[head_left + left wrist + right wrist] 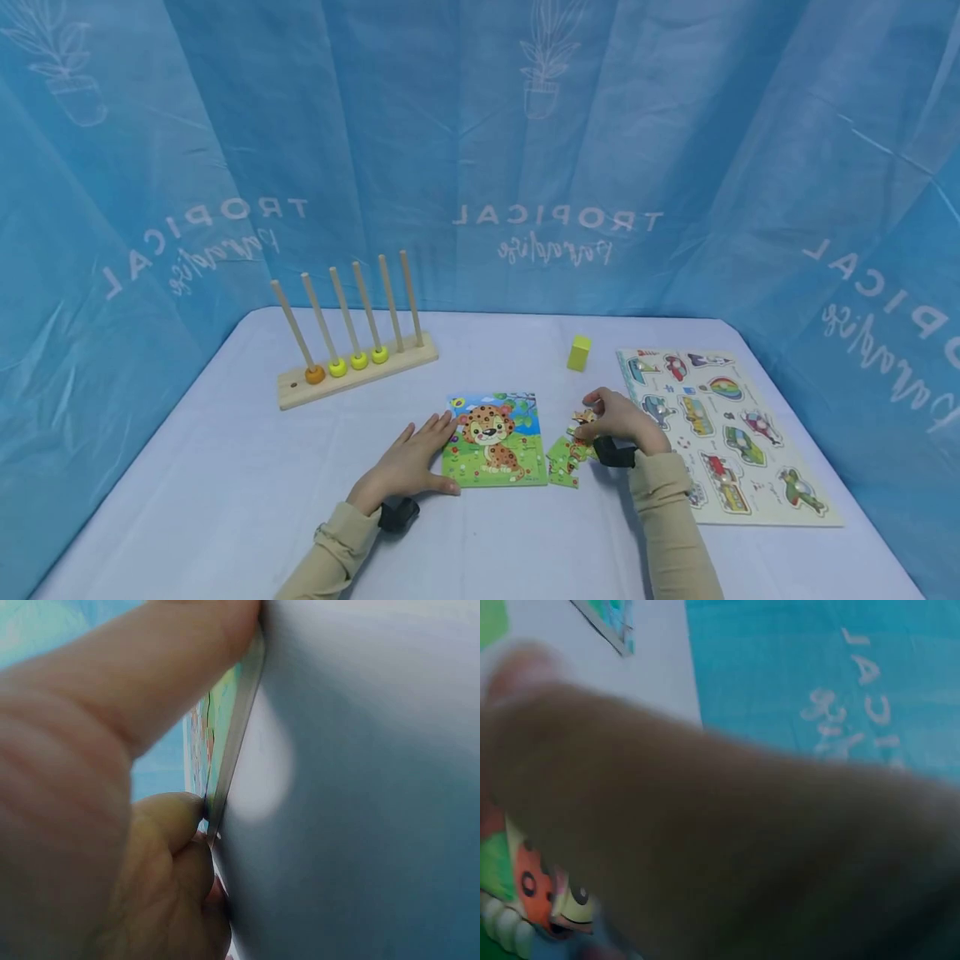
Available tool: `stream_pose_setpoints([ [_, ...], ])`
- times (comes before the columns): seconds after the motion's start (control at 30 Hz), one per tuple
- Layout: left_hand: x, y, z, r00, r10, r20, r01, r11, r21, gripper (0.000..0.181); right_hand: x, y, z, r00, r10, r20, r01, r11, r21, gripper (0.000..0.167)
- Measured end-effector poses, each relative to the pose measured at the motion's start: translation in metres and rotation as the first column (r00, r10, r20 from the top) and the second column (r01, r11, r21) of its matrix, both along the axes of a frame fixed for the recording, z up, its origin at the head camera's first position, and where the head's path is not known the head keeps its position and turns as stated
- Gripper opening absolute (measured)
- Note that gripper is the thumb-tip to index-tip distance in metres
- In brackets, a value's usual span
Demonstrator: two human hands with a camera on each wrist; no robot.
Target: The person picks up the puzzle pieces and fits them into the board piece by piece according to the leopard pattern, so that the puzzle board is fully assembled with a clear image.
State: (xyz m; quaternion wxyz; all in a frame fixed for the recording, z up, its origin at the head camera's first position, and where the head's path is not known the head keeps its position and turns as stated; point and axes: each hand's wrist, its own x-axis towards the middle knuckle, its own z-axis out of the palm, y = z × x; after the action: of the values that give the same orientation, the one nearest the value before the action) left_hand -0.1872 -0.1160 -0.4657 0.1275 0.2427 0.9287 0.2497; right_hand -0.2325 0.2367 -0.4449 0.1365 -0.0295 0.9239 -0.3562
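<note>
A square leopard puzzle (491,446) lies flat on the white table, its picture facing up. My left hand (408,458) rests at its left side with the fingers spread, fingertips on the left edge and thumb by the lower left corner. The left wrist view shows the thumb (180,660) against the board's edge. Right of the puzzle lies a small cluster of loose puzzle pieces (562,462). Over them my right hand (622,421) bends its thumb and fingers round a leopard-patterned puzzle piece (584,419). Close up, the thumb hides much of the pieces (532,877).
A wooden peg rack (360,375) with several beads stands at the back left. A yellow-green block (579,353) stands behind the loose pieces. The vehicle puzzle board (750,446) lies to the right, partly under the right forearm. A blue curtain (480,167) encloses the table.
</note>
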Motion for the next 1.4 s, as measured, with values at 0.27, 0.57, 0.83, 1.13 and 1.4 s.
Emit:
stream_pose_setpoints([
  [0.27,0.000,0.001,0.001,1.000,0.008,0.006,-0.008,1.000,0.003,0.103,0.000,-0.014,-0.002,0.999,-0.006,-0.053,0.010,0.997,0.074,0.050],
  [0.57,0.001,0.002,0.000,1.000,0.015,0.020,-0.015,1.000,0.017,0.102,-0.009,-0.038,-0.023,0.964,-0.110,-0.243,0.101,0.994,-0.051,0.062],
  [0.83,0.002,0.002,0.001,1.000,0.012,0.020,-0.013,1.000,0.011,0.103,-0.011,-0.045,-0.024,0.954,-0.225,-0.199,0.154,0.935,-0.321,0.032],
  [1.13,0.001,0.001,0.004,1.000,0.014,0.012,-0.014,1.000,0.019,0.102,-0.006,-0.073,-0.015,0.980,-0.144,-0.138,0.076,0.909,-0.410,0.022],
  [1.4,0.001,0.000,0.003,1.000,0.003,0.007,-0.003,1.000,0.024,0.103,0.009,-0.111,-0.025,0.981,0.008,-0.193,-0.048,0.978,-0.204,0.013],
])
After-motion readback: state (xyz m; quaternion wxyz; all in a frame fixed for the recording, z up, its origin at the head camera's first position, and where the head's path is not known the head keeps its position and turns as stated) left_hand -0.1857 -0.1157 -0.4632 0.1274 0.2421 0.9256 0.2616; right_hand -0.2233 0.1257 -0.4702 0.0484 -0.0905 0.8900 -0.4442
